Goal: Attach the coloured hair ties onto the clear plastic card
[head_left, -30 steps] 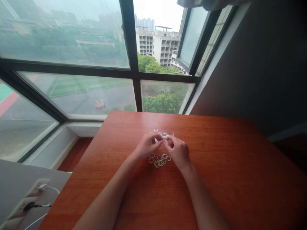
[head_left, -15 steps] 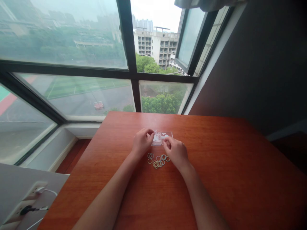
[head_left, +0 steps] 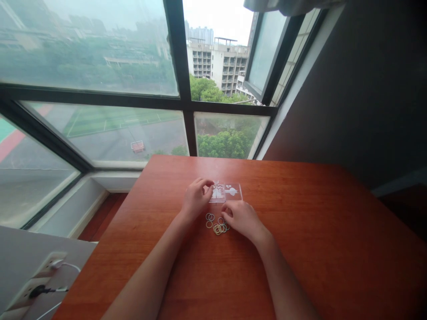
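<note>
A small clear plastic box (head_left: 217, 198) lies on the table with its lid (head_left: 233, 192) folded open to the right; the lid bears a white print. Some rings show inside the box. My left hand (head_left: 196, 198) is closed at the box's left edge, thumb and fingers curled against it. Nearer to me lies a loose cluster of thin pale rings (head_left: 219, 228), whitish, greenish and yellowish. My right hand (head_left: 243, 218) is over the right side of this cluster, fingertips pressed together and pointing down. Whatever is between them is hidden, and some rings are covered by the hand.
The reddish-brown wooden table (head_left: 320, 231) reaches to a window with a dark frame (head_left: 185, 106). A dark wall (head_left: 360, 89) rises on the right. Wall sockets (head_left: 36, 284) with plugs and cables are at lower left, beyond the table's edge.
My right hand has moved from the lid back toward me, down onto the right side of the rings. The lid's print is now uncovered. My left hand stays at the box.
</note>
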A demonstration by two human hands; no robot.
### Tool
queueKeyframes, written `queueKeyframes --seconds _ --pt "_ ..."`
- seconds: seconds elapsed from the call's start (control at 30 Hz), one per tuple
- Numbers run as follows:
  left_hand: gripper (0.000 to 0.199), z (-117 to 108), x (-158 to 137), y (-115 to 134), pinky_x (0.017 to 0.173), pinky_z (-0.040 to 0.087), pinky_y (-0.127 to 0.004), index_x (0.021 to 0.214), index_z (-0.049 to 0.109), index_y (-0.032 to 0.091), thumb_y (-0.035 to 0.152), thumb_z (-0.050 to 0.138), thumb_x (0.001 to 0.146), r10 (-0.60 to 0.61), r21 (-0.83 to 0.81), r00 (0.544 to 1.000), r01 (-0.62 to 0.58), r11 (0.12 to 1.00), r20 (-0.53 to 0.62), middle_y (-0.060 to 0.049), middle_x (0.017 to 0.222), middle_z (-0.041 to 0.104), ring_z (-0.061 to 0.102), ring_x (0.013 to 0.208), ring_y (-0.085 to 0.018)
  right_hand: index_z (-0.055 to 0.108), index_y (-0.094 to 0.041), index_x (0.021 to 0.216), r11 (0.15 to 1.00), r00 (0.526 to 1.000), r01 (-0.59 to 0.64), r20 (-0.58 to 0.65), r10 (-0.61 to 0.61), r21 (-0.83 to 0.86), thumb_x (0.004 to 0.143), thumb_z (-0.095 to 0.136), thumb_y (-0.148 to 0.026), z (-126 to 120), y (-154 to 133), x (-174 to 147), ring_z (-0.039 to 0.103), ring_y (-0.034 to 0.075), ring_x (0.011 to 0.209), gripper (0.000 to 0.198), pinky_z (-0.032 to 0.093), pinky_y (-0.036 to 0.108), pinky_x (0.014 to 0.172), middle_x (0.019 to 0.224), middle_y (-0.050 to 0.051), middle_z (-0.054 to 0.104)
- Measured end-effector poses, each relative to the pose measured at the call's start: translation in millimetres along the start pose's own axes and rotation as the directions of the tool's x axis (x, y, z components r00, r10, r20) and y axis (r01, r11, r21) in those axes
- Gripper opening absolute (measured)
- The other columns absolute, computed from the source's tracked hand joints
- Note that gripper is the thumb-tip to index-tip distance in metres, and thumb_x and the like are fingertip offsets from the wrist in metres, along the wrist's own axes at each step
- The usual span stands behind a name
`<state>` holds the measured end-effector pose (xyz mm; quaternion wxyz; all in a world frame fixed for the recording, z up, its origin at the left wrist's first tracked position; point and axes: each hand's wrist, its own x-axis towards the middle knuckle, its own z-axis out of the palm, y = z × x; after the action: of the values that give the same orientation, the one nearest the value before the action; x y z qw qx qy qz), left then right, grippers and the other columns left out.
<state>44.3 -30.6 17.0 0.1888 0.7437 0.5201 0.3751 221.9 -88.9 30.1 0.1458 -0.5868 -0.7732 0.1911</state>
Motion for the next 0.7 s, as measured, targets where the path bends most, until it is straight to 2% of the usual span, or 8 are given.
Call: queueKeyframes --seconds 0.17,0.43,0.57,0.7 --pt "0.013 -1 0 1 0.062 0.04 -0.022 0.089 0.066 0.018 0.019 0.055 0.083 0.008 0.004 1.0 -0.008 1.0 0.01 -0.001 0.082 0.062 0.05 0.061 -0.01 0.072 -0.026 0.08 0.999 0.998 0.032 0.06 -0.033 0.008 0.079 0.061 -0.02 2 -2 -2 0.062 0.012 0.068 0.012 0.033 0.021 0.058 0.074 -0.002 0.071" --pt "0.014 -2 -1 3 0.062 0.04 -0.023 0.088 0.067 0.018 0.017 0.055 0.082 0.022 -0.008 0.999 -0.022 1.0 0.027 -0.002 0.081 0.063 0.051 0.062 -0.01 0.07 -0.025 0.076 0.998 0.998 0.028 0.054 -0.025 -0.06 0.078 0.061 -0.021 4 -5 -1 0.061 0.013 0.066 0.01 0.029 0.022 0.055 0.072 -0.001 0.07" --pt "0.014 -2 -2 6 0.062 0.041 -0.023 0.088 0.068 0.018 0.017 0.055 0.082 0.032 -0.037 0.999 -0.031 0.999 0.031 -0.002 0.083 0.065 0.051 0.063 -0.01 0.068 -0.024 0.072 0.998 1.0 0.007 -0.018 -0.008 -0.066 0.079 0.061 -0.023 5 -3 1 0.06 0.013 0.064 0.01 0.028 0.023 0.055 0.07 -0.002 0.069" --pt "0.013 -2 -2 10 0.061 0.041 -0.022 0.086 0.068 0.017 0.021 0.055 0.083 0.053 -0.101 0.996 -0.046 0.994 0.07 -0.002 0.082 0.066 0.052 0.063 -0.01 0.068 -0.024 0.082 0.999 0.982 -0.046 -0.181 0.045 -0.002 0.083 0.06 -0.027 3 1 4 0.06 0.013 0.065 0.009 0.031 0.022 0.058 0.071 -0.002 0.068"
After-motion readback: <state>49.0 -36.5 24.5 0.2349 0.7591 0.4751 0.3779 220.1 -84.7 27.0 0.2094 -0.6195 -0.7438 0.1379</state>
